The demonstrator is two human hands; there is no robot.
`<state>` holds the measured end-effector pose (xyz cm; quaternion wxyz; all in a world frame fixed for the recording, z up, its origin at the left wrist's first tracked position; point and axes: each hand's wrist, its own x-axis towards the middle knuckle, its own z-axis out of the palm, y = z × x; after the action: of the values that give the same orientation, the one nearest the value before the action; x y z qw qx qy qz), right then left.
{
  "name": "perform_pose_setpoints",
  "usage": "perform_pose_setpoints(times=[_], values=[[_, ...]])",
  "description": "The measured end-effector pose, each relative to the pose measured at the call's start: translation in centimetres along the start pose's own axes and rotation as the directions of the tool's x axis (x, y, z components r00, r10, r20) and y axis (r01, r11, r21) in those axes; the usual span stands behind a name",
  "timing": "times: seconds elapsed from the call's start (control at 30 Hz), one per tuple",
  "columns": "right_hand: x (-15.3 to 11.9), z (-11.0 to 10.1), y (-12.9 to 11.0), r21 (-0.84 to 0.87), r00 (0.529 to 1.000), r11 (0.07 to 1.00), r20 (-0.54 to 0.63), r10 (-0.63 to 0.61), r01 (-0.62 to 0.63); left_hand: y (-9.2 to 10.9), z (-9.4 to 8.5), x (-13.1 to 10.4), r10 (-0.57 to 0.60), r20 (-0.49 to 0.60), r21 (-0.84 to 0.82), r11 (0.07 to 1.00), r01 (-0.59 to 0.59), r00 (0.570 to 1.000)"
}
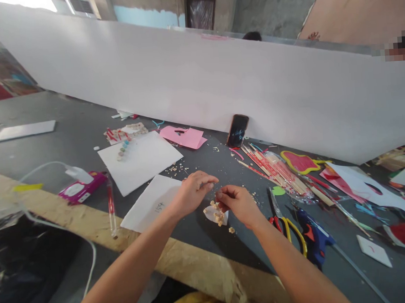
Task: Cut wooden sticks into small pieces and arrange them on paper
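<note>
My right hand [239, 203] is pinched together just above a small white leaf-shaped piece [211, 213] with beige crumb-like bits [219, 219] clustered on it. What sits between those fingertips is too small to make out. To its left, my left hand [194, 191] hovers with fingers stretched toward the right and nothing visible in them. A single beige bit [231, 230] lies on the dark table beside the white piece. Under my left forearm is a white sheet [147, 207] with handwriting.
Scissors [278, 215] and a blue glue gun [314, 238] lie at the right, near bundled red-and-white sticks [275, 165]. A phone [238, 130] leans on the white partition [198, 78]. Pink paper [184, 136], a white board [137, 160] and a magenta device [83, 187] are further left.
</note>
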<state>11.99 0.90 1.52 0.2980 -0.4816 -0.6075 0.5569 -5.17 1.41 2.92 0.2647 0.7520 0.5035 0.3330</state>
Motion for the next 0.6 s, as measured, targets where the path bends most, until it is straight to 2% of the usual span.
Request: perform_pose_setpoints(times=[0.1, 0.2, 0.3, 0.47, 0.6], values=[[-0.1, -0.3, -0.3, 0.005, 1.000, 1.000, -0.011, 0.008, -0.008, -0.2, -0.8, -0.6, -0.078, -0.029, 0.119, 0.990, 0.081, 0.997], [-0.2, -0.4, -0.5, 0.005, 1.000, 1.000, 0.005, 0.009, -0.009, -0.1, -0.8, -1.1, -0.082, 0.139, 0.206, 0.977, 0.052, 0.987], [-0.4, -0.4, -0.6, -0.002, 1.000, 1.000, 0.024, 0.005, -0.005, 0.0, 0.0, -1.1, -0.035, 0.277, 0.187, 0.982, -0.018, 0.960], [-0.7, -0.8, -0.7, -0.017, 1.000, 1.000, 0.024, 0.003, -0.002, 0.1, 0.9, -0.6, -0.012, 0.282, 0.181, 0.983, -0.041, 0.959], [-1.0, -1.6, -1.0, -0.015, 1.000, 1.000, -0.022, -0.003, 0.003, 0.1, 1.0, -0.5, -0.010, 0.266, 0.210, 0.976, -0.048, 0.964]])
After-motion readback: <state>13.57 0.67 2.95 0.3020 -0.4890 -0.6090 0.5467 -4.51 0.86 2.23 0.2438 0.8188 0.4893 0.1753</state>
